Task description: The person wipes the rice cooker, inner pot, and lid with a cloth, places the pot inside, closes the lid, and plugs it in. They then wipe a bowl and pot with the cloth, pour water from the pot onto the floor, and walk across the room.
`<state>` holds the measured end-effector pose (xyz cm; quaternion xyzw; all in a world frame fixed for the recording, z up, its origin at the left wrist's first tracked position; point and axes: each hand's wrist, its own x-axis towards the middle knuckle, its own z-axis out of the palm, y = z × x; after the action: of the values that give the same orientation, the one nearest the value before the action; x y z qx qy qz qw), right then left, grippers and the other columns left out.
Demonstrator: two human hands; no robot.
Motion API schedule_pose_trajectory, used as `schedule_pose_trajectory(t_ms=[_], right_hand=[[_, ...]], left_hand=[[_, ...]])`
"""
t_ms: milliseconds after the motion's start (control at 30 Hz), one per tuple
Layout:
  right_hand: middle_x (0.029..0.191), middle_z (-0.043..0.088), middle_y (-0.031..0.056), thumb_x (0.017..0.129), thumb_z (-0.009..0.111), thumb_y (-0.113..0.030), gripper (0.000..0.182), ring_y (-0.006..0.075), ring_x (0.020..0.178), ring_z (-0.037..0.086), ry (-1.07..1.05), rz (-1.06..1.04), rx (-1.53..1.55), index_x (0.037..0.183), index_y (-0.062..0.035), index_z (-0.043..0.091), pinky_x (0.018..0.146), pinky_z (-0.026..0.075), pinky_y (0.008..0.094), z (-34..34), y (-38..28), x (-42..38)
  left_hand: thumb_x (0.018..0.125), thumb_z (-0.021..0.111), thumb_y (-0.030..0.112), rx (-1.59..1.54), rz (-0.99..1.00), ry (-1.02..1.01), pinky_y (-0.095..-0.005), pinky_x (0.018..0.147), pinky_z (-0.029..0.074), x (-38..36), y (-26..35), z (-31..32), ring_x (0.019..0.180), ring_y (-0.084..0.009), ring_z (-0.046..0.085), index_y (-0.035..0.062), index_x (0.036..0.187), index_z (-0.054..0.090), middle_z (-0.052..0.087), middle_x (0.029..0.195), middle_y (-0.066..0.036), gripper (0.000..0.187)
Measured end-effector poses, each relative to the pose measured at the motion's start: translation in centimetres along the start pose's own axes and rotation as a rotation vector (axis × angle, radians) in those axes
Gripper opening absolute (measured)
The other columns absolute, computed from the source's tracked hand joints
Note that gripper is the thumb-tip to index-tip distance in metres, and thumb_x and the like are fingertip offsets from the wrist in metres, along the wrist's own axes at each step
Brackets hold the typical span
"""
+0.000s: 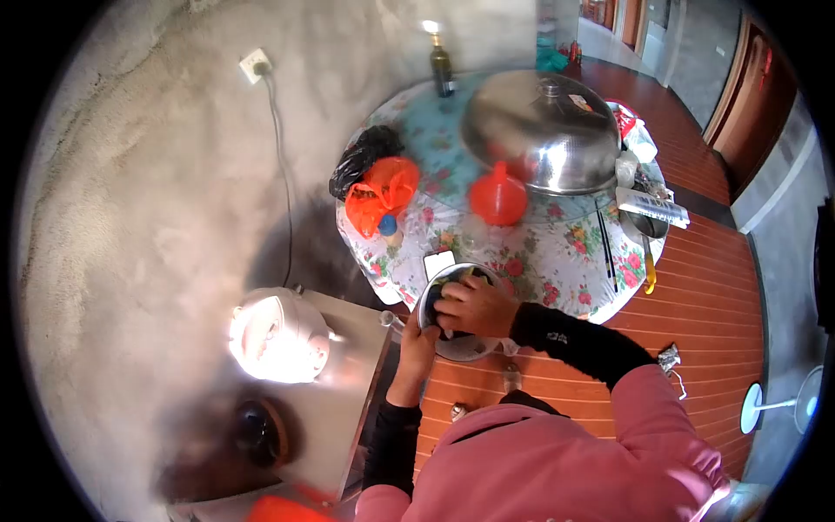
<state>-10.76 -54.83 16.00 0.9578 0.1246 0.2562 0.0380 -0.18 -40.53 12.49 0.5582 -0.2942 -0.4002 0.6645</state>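
A round, pale bowl [467,350] is at the table's near edge, with dark and yellow-green pieces inside that are too small to name. My left hand [416,355] grips the bowl's left side, thumb at the rim. Over the bowl, my right hand [476,307] has its fingers curled down into the contents; whatever they hold is hidden beneath them. Just behind the bowl lies a white rectangular object [439,262].
The floral-covered round table [557,252] carries a large metal dome lid [544,130], a red funnel-like object [498,198], an orange bag [381,193], a dark bottle [442,70] and chopsticks [606,248]. A rice cooker [283,335] stands on the left counter [339,383].
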Motion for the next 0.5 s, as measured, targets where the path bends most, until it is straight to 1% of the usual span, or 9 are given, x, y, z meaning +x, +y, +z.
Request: schedule_pose_trajectory(t_ms=[33,67,100,133,167,233,267,433,500], right_hand=[[0.099,0.053,-0.0003,0.070,0.060,-0.020,0.018,0.0218,0.095,0.049,0.004,-0.003,-0.012,0.087,-0.0153,0.056,0.079,0.040,0.0375,0.5,-0.3,0.6],[0.099,0.053,0.0004,0.069,0.060,-0.020,0.020,0.0228,0.095,0.049,0.085,0.200,0.050,0.088,-0.0150,0.056,0.077,0.041,0.0378,0.8,-1.3,1.0],[0.099,0.054,0.0012,0.068,0.061,-0.020,0.022,0.0237,0.094,0.049,0.165,0.399,0.112,0.088,-0.0146,0.055,0.075,0.042,0.0381,1.0,-2.0,1.3],[0.092,0.056,0.0064,0.068,0.063,-0.021,0.027,0.0278,0.088,0.053,0.175,0.429,0.225,0.092,-0.0111,0.054,0.071,0.044,0.0402,1.0,-2.5,1.5],[0.092,0.056,0.0064,0.068,0.063,-0.021,0.027,0.0278,0.088,0.053,0.174,0.421,0.222,0.092,-0.0111,0.054,0.071,0.044,0.0402,1.6,-3.3,1.5],[0.086,0.055,0.0126,0.070,0.064,-0.017,0.030,0.0314,0.080,0.053,0.086,0.657,0.680,0.093,-0.0041,0.052,0.071,0.044,0.0417,3.2,-4.7,1.4],[0.081,0.055,0.0175,0.072,0.061,-0.023,0.033,0.0351,0.077,0.056,0.061,0.646,0.791,0.097,-0.0039,0.051,0.070,0.044,0.0434,2.3,-4.9,1.6],[0.084,0.055,0.0137,0.070,0.063,-0.020,0.032,0.0323,0.082,0.055,-0.111,0.522,1.000,0.097,-0.0054,0.053,0.073,0.044,0.0398,0.2,-5.4,1.3],[0.089,0.053,0.0095,0.069,0.065,-0.017,0.027,0.0283,0.089,0.053,0.141,0.120,0.595,0.092,-0.0078,0.055,0.078,0.043,0.0376,0.7,-4.5,1.8]], left_hand=[[0.072,0.036,-0.012,0.087,0.024,0.032,-0.0263,0.091,0.039,-0.1,0.8,-0.3,0.104,-0.0147,0.049,0.0007,0.130,0.040,0.053,0.114,-0.006,0.060],[0.071,0.036,-0.013,0.096,0.150,0.041,-0.0278,0.093,0.038,0.2,0.9,-0.5,0.110,-0.0161,0.047,-0.0003,0.131,0.038,0.050,0.118,-0.008,0.062],[0.071,0.036,-0.013,0.091,0.156,0.043,-0.0278,0.093,0.038,0.0,1.0,-0.6,0.110,-0.0161,0.047,-0.0003,0.131,0.038,0.050,0.118,-0.008,0.062],[0.071,0.035,-0.013,0.029,0.191,0.086,-0.0285,0.095,0.037,-0.2,1.0,-0.4,0.112,-0.0171,0.045,-0.0005,0.131,0.037,0.048,0.121,-0.009,0.062],[0.071,0.035,-0.013,-0.031,0.224,0.130,-0.0292,0.096,0.036,-0.4,1.3,-0.2,0.114,-0.0181,0.044,-0.0007,0.132,0.036,0.047,0.123,-0.010,0.062],[0.073,0.034,-0.011,-0.109,0.250,0.150,-0.0307,0.099,0.034,-0.8,1.3,-0.7,0.116,-0.0197,0.043,-0.0014,0.132,0.035,0.045,0.125,-0.011,0.060],[0.074,0.033,-0.010,-0.080,0.275,0.151,-0.0313,0.099,0.033,-0.9,1.2,-1.2,0.116,-0.0199,0.043,-0.0017,0.132,0.035,0.045,0.125,-0.011,0.059],[0.075,0.035,-0.006,-0.034,0.166,0.237,-0.0307,0.098,0.033,-0.9,0.4,-3.1,0.114,-0.0203,0.045,-0.0019,0.130,0.038,0.046,0.124,-0.012,0.056],[0.074,0.036,-0.006,0.022,0.155,0.232,-0.0285,0.096,0.035,-0.7,1.2,-3.4,0.110,-0.0196,0.047,-0.0023,0.129,0.039,0.050,0.120,-0.012,0.056]])
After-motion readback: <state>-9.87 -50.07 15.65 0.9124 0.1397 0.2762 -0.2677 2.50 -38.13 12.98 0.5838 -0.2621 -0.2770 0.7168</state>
